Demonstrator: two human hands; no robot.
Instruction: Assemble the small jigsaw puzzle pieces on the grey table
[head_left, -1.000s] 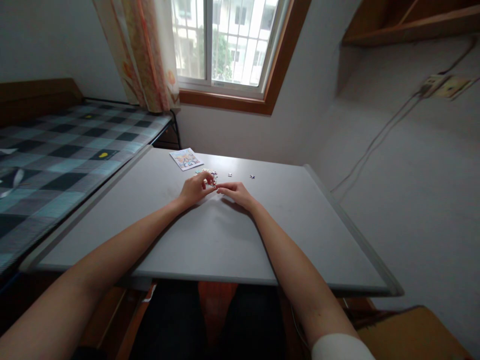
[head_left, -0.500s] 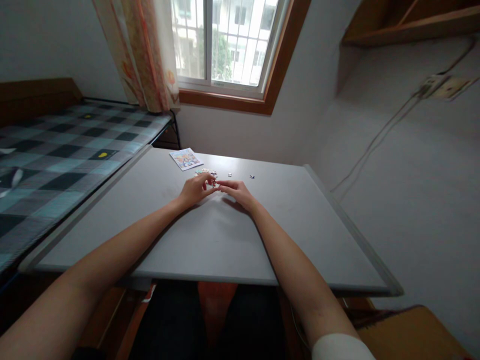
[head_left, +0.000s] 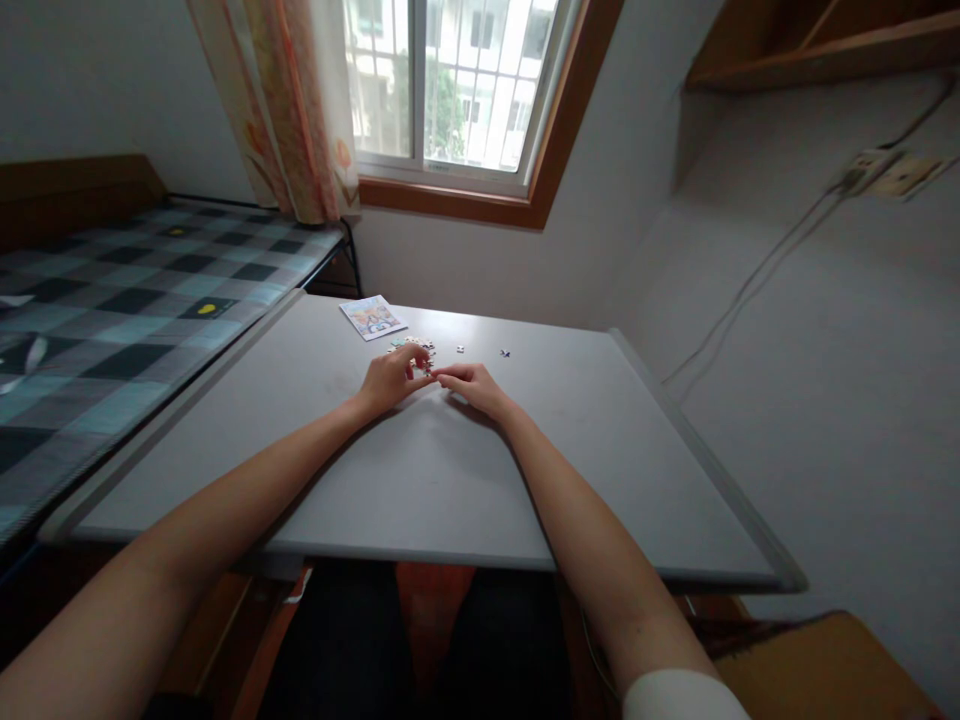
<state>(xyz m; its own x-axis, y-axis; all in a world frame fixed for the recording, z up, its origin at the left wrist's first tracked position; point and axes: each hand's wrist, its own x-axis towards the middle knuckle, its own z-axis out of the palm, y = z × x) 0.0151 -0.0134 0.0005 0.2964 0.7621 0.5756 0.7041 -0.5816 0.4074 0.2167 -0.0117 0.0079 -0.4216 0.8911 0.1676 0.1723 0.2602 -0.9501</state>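
Hardly a change, so the fine fingerwork goes on: left hand point(head_left: 386, 381) half-curled, right hand point(head_left: 475, 387) narrowed, any hold impossible to tell, puzzle pieces point(head_left: 418, 344) still heaped toward the far edge of the surface point(head_left: 427, 480).

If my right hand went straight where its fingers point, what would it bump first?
Probably your left hand: your right hand points toward its thumb, and they look nearly together. I can't tell whether they touch.
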